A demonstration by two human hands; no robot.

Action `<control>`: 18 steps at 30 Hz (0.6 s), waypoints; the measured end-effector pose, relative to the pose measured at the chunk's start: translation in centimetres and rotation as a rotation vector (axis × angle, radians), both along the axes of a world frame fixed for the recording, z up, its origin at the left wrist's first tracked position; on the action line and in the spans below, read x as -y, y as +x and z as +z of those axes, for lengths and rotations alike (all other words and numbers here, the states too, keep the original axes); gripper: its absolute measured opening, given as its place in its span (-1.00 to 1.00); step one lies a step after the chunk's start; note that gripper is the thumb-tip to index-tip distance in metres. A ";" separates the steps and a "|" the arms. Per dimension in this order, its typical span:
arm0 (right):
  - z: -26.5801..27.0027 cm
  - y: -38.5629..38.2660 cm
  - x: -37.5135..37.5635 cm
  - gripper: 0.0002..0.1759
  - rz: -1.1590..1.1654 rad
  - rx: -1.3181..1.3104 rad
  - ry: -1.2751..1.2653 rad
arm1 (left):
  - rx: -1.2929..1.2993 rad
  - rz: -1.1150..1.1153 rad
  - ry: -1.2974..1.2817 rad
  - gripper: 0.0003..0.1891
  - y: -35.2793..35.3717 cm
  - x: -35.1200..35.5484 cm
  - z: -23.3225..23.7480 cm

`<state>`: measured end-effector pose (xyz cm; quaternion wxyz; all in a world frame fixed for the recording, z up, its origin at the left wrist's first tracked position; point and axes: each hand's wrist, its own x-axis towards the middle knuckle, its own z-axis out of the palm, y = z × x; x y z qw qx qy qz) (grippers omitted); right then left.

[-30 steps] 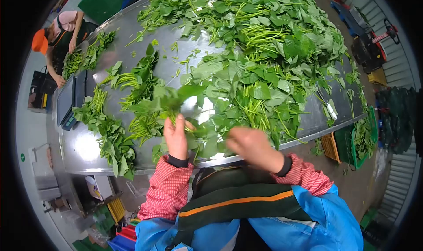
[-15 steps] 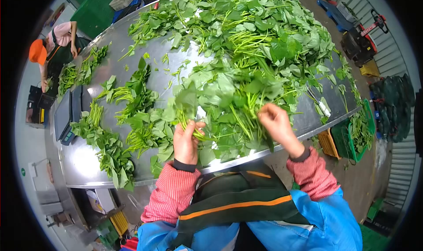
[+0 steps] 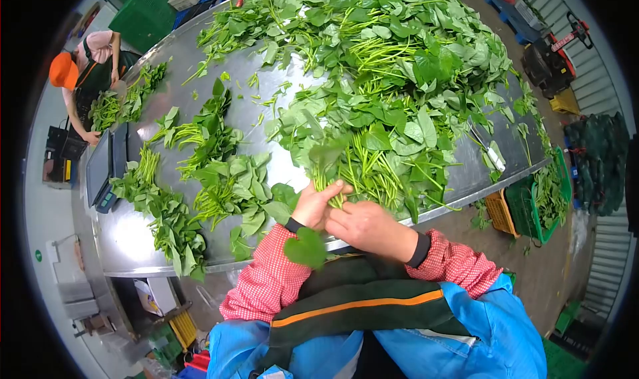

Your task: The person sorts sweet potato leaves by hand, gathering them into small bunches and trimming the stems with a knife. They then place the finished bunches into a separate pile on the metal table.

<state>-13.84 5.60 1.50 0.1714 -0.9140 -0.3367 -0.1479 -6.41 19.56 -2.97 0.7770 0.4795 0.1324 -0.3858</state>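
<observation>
My left hand [image 3: 315,204] is wrapped round a small bunch of green stems [image 3: 325,177] at the near edge of the metal table. My right hand [image 3: 366,226] is closed and touches the lower ends of the same bunch; what its fingertips pinch is hidden. One loose leaf [image 3: 306,248] is below my hands, in front of my left wrist. A large heap of leafy greens [image 3: 399,73] covers the table beyond my hands. Smaller bunches [image 3: 229,189] lie to the left.
A digital scale [image 3: 108,168] stands at the table's left edge, near a co-worker in an orange cap [image 3: 64,71]. White-handled scissors [image 3: 492,156] lie on the right. Green [image 3: 527,209] and orange crates [image 3: 499,212] stand beside the table, with a pallet jack [image 3: 549,63] farther back.
My left hand has moved right with its bunch, and my right hand has come left and down to meet it. The co-worker's hand has moved to the scale.
</observation>
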 end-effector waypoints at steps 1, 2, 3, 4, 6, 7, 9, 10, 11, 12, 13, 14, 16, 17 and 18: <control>0.4 -0.2 0.0 -0.87 0.006 0.004 -0.028 | 0.034 0.018 -0.010 -0.81 0.0 -0.1 -0.7; 0.7 -0.9 -0.4 -0.88 0.068 -0.039 0.041 | 0.025 0.067 -0.020 -0.81 0.2 -0.5 -1.1; 0.9 -1.9 -1.0 -0.88 0.133 -0.084 0.112 | 0.013 0.119 -0.028 -0.81 0.5 -1.1 -1.3; 1.4 -2.5 -1.4 -0.88 0.197 -0.130 0.185 | 0.001 0.170 -0.034 -0.81 0.7 -1.8 -1.4; 1.9 -2.7 -0.5 -0.89 -0.039 -0.451 0.606 | -0.015 0.227 -0.068 -0.85 1.1 -2.5 -0.6; 1.2 -2.5 -0.1 -0.88 -0.238 -0.493 0.774 | -0.011 0.221 -0.089 -0.85 0.9 -2.7 0.0; 0.2 -1.6 0.8 -0.86 -0.477 -0.617 0.989 | -0.010 0.222 -0.101 -0.84 0.6 -3.2 0.3; -0.2 -1.0 1.4 -0.85 -0.519 -0.702 1.041 | -0.016 0.223 -0.090 -0.84 0.4 -3.4 0.1; -0.7 -0.3 1.9 -0.84 -0.562 -0.786 1.090 | -0.022 0.222 -0.083 -0.84 0.3 -3.6 -0.2; -1.3 0.3 1.9 -0.84 -0.572 -0.801 1.112 | -0.019 0.215 -0.106 -0.84 0.2 -3.7 -0.4; -2.1 0.9 1.6 -0.83 -0.581 -0.820 1.132 | -0.018 0.212 -0.128 -0.83 0.0 -3.8 -0.7; -2.9 1.5 1.1 -0.83 -0.590 -0.840 1.153 | -0.017 0.209 -0.149 -0.83 -0.2 -4.0 -0.8; -3.6 3.5 0.5 -0.75 -0.656 -1.136 1.291 | -0.047 0.195 -0.175 -0.82 -0.3 -3.7 -0.7; -3.2 4.4 0.1 -0.72 -0.703 -1.295 1.303 | -0.049 0.173 -0.185 -0.82 -0.4 -3.5 -0.6; -3.1 5.0 -0.2 -0.69 -0.749 -1.458 1.307 | -0.053 0.153 -0.196 -0.82 -0.6 -3.4 -0.6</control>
